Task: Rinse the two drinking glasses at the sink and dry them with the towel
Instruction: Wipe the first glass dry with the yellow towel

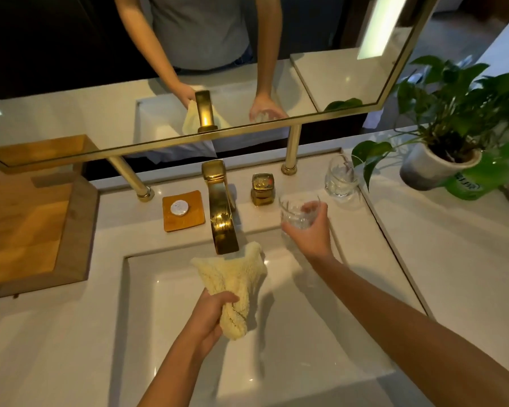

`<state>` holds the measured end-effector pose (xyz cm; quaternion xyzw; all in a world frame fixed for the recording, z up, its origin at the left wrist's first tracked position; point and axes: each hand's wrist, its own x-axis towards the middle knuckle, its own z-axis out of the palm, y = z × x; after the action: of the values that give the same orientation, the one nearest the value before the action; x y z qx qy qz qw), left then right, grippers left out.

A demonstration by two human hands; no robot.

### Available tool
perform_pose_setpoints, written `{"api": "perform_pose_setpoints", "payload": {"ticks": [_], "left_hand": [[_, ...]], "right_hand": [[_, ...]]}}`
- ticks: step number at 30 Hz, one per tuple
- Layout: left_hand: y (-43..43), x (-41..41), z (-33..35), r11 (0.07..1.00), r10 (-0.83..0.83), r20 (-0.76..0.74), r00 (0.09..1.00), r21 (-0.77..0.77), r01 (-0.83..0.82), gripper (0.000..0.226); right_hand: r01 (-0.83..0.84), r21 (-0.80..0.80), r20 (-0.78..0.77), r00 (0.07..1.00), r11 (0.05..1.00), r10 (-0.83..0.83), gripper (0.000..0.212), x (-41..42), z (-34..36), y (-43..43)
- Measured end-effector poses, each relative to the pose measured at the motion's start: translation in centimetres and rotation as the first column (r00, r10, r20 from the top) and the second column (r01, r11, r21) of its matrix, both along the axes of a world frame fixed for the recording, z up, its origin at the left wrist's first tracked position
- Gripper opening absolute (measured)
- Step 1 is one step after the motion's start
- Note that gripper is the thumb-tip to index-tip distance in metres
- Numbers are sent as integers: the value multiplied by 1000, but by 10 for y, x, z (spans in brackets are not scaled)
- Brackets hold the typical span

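Gripping the bunched towel over the sink, the left hand; right hand holding a glass.

A pale countertop is fitted with a recessed rectangular sink. Behind the sink a gold faucet and a gold handle are mounted. A tan square mat bearing a round silvery object is laid left of the faucet. A wooden tray is set far left, and an upright glass and a potted plant are stood at right.

A potted plant stands right; a wooden tray lies left.
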<state>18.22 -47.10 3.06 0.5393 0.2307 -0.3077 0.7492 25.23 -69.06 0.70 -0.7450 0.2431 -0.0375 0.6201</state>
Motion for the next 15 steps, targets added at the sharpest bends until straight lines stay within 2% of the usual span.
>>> {"api": "perform_pose_setpoints", "payload": {"ticks": [2, 4, 5, 6, 7, 8, 9, 10, 11, 13, 15], "left_hand": [[4, -7, 5, 1000, 30, 9, 999, -4, -30, 38], [7, -14, 9, 998, 56, 23, 998, 9, -57, 37], [9, -18, 12, 998, 63, 29, 998, 24, -64, 36], [9, -21, 14, 997, 65, 36, 997, 44, -66, 36], [10, -24, 16, 996, 62, 43, 997, 60, -64, 36], [9, -27, 18, 995, 54, 51, 997, 77, -58, 36], [9, -31, 20, 995, 41, 60, 997, 92, -47, 37], [8, -34, 22, 994, 24, 68, 997, 108, -31, 39], [7, -37, 24, 992, 3, 76, 997, 123, -12, 40], [5, -44, 28, 989, -36, 84, 996, 147, 23, 43], [3, -50, 33, 984, -76, 89, 993, 167, 60, 44]], "right_hand": [[-209, 46, -2, 978, 977, 209, 59, -24, 14, -8], [-426, -79, -19, 904, 901, 426, 60, -45, 28, -19], [-528, -181, -54, 848, 830, 528, 61, -52, 37, -23], [-632, -313, -131, 768, 709, 627, 62, -58, 46, -27], [-718, -461, -252, 669, 521, 699, 64, -61, 54, -30], [-757, -590, -391, 573, 282, 720, 66, -64, 61, -31], [-745, -665, -507, 500, 51, 702, 67, -67, 68, -30], [-715, -689, -585, 455, -116, 671, 68, -70, 74, -28], [-692, -688, -636, 428, -220, 642, 69, -72, 79, -25], [-671, -679, -678, 419, -297, 604, 70, -78, 90, -20], [-673, -696, -650, 440, -252, 620, 68, -81, 102, -17]]}}
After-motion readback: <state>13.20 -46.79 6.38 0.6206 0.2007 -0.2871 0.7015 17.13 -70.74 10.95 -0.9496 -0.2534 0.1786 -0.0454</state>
